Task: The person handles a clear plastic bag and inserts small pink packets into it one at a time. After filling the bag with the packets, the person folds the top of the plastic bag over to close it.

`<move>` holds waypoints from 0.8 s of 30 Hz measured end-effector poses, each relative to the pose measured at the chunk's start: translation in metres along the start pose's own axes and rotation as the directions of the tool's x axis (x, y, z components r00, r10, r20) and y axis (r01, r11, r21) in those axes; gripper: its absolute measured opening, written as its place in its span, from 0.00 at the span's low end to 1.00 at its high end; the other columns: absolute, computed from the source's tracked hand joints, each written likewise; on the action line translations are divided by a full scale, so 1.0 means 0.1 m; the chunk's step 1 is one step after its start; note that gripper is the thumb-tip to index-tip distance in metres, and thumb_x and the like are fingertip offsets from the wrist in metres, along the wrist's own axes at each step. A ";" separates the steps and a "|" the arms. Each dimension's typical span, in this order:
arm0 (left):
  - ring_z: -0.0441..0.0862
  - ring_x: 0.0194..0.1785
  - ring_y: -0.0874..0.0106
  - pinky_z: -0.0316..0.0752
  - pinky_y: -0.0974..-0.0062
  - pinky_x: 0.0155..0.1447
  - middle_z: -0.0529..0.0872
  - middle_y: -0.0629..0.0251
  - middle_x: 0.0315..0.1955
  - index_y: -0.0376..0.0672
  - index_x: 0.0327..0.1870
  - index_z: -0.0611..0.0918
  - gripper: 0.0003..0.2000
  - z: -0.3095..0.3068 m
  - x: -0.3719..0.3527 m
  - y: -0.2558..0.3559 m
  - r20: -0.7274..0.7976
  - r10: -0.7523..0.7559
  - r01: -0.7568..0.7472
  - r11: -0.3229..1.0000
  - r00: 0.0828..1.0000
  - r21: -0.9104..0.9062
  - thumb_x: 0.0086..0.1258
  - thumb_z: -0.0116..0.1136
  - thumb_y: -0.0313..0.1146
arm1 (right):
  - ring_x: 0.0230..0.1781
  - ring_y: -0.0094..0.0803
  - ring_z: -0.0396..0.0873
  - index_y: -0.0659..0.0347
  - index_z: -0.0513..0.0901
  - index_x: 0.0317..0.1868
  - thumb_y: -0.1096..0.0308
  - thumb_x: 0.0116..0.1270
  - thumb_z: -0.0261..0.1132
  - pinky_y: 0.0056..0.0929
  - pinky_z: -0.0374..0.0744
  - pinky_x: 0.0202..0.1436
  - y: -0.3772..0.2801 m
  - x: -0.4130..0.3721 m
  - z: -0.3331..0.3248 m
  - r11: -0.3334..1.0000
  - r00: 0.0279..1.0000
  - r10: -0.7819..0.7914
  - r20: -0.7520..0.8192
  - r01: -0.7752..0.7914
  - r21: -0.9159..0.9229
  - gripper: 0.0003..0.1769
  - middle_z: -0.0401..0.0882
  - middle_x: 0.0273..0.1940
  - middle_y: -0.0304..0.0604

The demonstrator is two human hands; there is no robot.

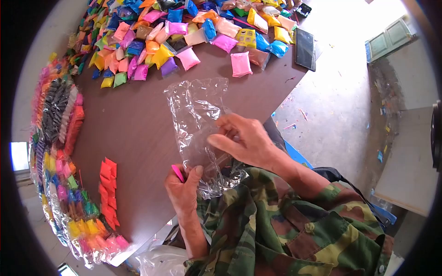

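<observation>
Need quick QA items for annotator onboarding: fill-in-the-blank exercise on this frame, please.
1. Of the left hand and right hand, the small pink packet sits in the ____ one.
2. The right hand pinches a crumpled clear plastic bag; the person's cloth jacket is ____-patterned.
3. The row of flat red packets lies on the brown wooden table, nearer the ____ hand.
Missing words: left; camouflage; left.

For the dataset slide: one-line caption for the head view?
Left hand and right hand hold a clear plastic bag over a brown table, coloured packets heaped beyond.
</observation>
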State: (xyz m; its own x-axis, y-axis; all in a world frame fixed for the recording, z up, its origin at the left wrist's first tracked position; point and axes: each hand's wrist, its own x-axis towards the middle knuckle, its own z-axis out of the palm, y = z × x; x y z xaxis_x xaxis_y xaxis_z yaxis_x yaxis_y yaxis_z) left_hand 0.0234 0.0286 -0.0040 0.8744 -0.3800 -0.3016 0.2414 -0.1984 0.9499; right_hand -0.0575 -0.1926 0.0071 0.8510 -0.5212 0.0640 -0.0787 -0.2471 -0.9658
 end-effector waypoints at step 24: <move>0.79 0.74 0.56 0.68 0.47 0.79 0.82 0.55 0.73 0.38 0.74 0.81 0.25 1.12 -0.20 -0.16 0.636 0.508 -0.797 0.193 0.580 0.572 0.80 0.64 0.38 | 0.28 0.23 0.68 0.61 0.80 0.45 0.64 0.87 0.55 0.27 0.67 0.32 -0.04 -0.37 -2.03 0.751 0.880 0.081 -0.468 0.255 0.609 0.12 0.74 0.31 0.37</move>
State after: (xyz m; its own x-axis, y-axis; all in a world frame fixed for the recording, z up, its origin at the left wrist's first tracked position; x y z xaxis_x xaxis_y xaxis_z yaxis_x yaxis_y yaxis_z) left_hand -0.0451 -0.0620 -0.0222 0.3625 -0.8962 0.2557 -0.8910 -0.2528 0.3772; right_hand -0.1942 -0.3383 0.0598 0.4997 -0.8609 0.0956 0.4739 0.1794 -0.8621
